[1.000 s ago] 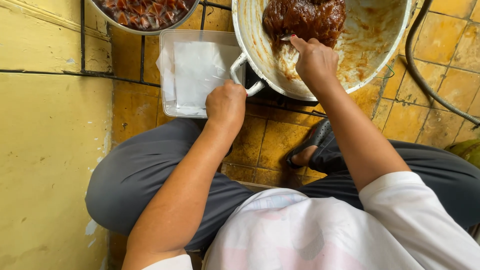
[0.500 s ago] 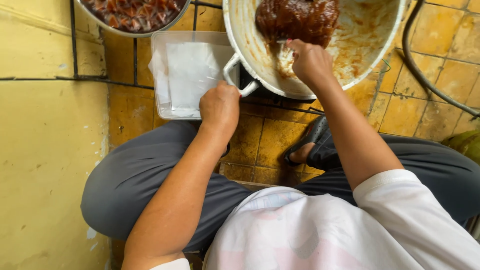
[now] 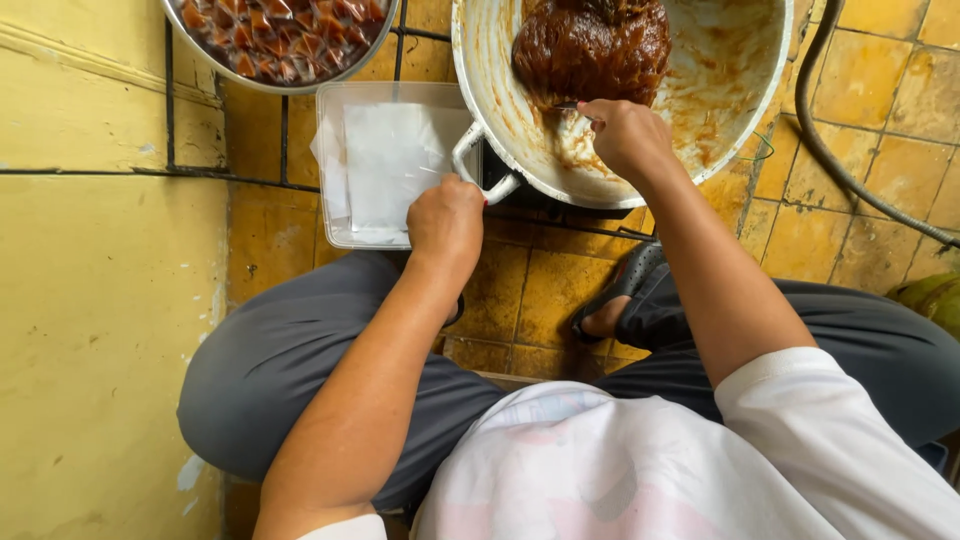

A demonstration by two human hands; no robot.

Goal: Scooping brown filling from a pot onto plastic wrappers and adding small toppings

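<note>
Dark brown, glossy paste [image 3: 592,48] is sitting heaped at the far side of a large pale metal pot [image 3: 745,105], whose inner wall is showing smears of the same brown where the mass has been scraped away. The pot is resting on yellow floor tiles [image 3: 870,75], far and right of the seated person's knees. The right hand [image 3: 625,135] is reaching into the pot, fingers closed around a small utensil [image 3: 570,106] whose tip is barely showing at the near edge of the paste. The left hand [image 3: 447,220] is curling narrowly just beside the pot's side handle [image 3: 478,160]; whether it is actually gripping the handle cannot be told. Just left of the pot, a clear plastic tray [image 3: 340,215] is holding white sheets [image 3: 388,160]. At the far left, a metal bowl [image 3: 285,82] is showing reddish-brown wrapped pieces [image 3: 280,30]. A dark hose [image 3: 850,165] is running along the tiles at right.
</note>
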